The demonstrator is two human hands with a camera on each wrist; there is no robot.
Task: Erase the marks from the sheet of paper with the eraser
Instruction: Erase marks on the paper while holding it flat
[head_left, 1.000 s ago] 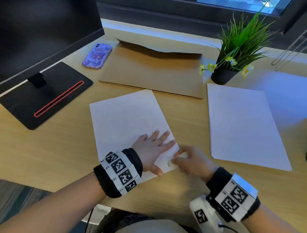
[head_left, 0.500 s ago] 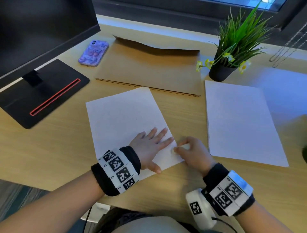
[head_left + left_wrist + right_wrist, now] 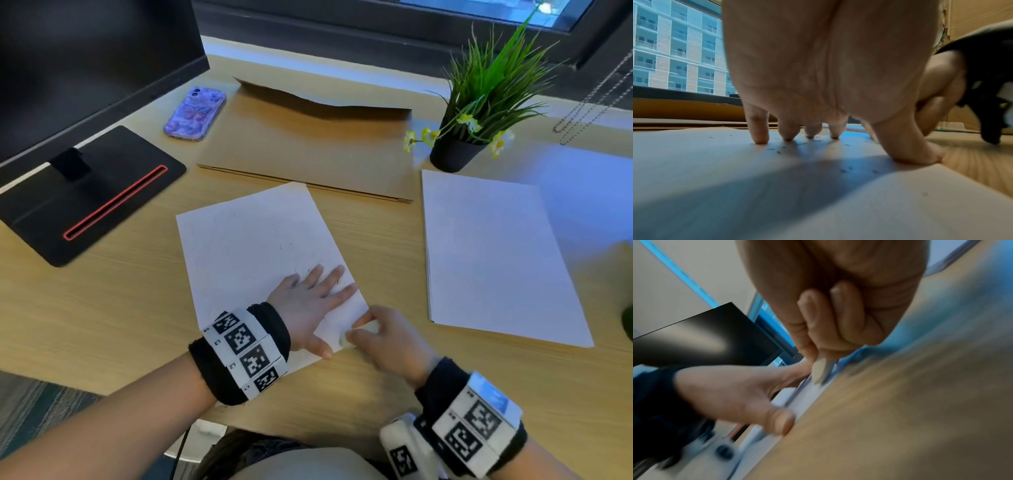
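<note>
Desk [image 3: 102, 308]; eraser [image 3: 359, 332] in right grip [image 3: 387, 342]

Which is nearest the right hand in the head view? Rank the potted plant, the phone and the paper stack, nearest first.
From the right hand:
1. Paper stack, just to its right.
2. Potted plant, far right, beyond the stack.
3. Phone, far left, by the monitor base.

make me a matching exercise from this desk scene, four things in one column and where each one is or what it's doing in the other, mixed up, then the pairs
Things
1. eraser
2. left hand
3. phone
4. potted plant

Place or state
A. lying beside the monitor base
B. pinched in the right hand, at the sheet's near edge
C. standing beyond the stack of blank paper
D. spread flat on the marked sheet

Pairs: 1-B, 2-D, 3-A, 4-C
</note>
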